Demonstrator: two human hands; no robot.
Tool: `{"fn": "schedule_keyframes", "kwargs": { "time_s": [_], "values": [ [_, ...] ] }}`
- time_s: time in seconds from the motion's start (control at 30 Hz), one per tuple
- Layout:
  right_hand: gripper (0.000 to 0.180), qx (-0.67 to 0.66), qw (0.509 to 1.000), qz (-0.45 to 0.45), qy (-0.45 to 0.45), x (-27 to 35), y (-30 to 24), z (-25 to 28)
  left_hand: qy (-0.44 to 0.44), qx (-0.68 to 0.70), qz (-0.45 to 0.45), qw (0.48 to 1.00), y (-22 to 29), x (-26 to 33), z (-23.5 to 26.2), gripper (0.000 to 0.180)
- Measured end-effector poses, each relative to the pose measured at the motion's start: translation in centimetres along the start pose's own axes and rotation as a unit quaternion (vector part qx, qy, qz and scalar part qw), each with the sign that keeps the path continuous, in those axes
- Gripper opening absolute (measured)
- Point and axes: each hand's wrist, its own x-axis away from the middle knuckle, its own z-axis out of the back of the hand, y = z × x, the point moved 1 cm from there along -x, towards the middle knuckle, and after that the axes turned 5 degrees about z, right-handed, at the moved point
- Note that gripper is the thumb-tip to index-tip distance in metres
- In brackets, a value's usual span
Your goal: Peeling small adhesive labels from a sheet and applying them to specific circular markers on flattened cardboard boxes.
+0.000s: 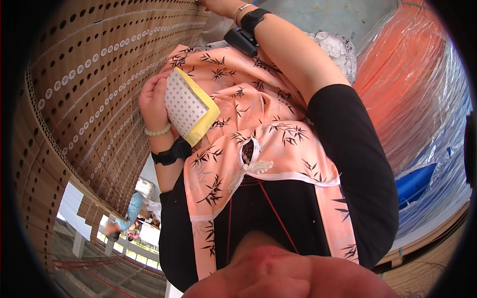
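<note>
My left hand (155, 102) is closed on a label sheet (185, 102), a white page with rows of small dark square marks and a yellow backing. The sheet is tilted in front of my apron (233, 99), which is peach with black bamboo leaves. Beside this hand rises a tall stack of brown cardboard (99, 94) with rows of dark round holes and round white labels. My right hand (218, 5) reaches forward to the far end of that stack, at the top edge. Its fingers are cut off by the picture's rim, so what they touch is hidden.
On the right stands a bundle in clear plastic wrap (412, 84), orange and blue inside. Flat cardboard (422, 263) lies at lower right. Crumpled whitish wrapping (335, 52) is past my right arm. Another person in light blue (133, 208) is farther off at lower left.
</note>
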Motion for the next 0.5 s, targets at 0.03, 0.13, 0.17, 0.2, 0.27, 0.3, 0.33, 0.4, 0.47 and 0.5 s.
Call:
{"fn": "schedule_keyframes", "kwargs": {
  "time_s": [0.03, 0.13, 0.17, 0.2, 0.27, 0.3, 0.33, 0.4, 0.47, 0.5],
  "values": [
    [0.029, -0.003, 1.0, -0.002, 0.002, 0.0, 0.2, 0.1, 0.0, 0.0, -0.001, 1.0, -0.1, -0.1, -0.1, 0.017],
    [0.029, 0.04, 0.999, 0.008, 0.018, -0.3, 0.7, 0.4, -0.005, 0.003, -0.005, 1.0, -0.1, -0.2, -0.5, 0.017],
    [0.029, 0.043, 0.999, 0.007, 0.02, -0.3, 0.9, 0.7, -0.008, 0.005, -0.006, 1.0, 0.0, -0.2, -0.7, 0.016],
    [0.028, 0.04, 0.999, 0.008, 0.019, -0.2, 0.5, 0.4, -0.005, 0.002, -0.005, 1.0, -0.1, -0.1, -0.3, 0.016],
    [0.027, 0.033, 0.999, 0.009, 0.017, 0.0, -0.3, -0.1, 0.008, -0.013, -0.006, 1.0, -0.1, 0.2, 0.4, 0.016],
    [0.026, 0.003, 1.0, -0.005, 0.006, 0.0, -0.2, 0.0, 0.006, -0.012, -0.005, 1.0, -0.1, 0.1, 0.3, 0.016],
    [0.025, -0.028, 0.999, -0.019, -0.004, 0.1, -0.1, 0.1, 0.008, -0.022, -0.01, 1.0, -0.1, 0.1, 0.1, 0.018],
    [0.024, -0.019, 1.0, 0.004, 0.014, 0.2, 0.0, 0.0, 0.008, -0.032, -0.015, 0.999, 0.0, 0.1, -0.1, 0.019],
    [0.023, -0.009, 0.999, 0.026, 0.032, 0.1, 0.1, 0.0, 0.008, -0.028, -0.017, 0.999, 0.1, 0.2, -0.3, 0.019],
    [0.023, -0.03, 0.999, 0.013, 0.02, 0.1, 0.2, 0.0, 0.007, -0.027, -0.016, 0.999, 0.2, 0.2, -0.3, 0.019]
  ]
}}
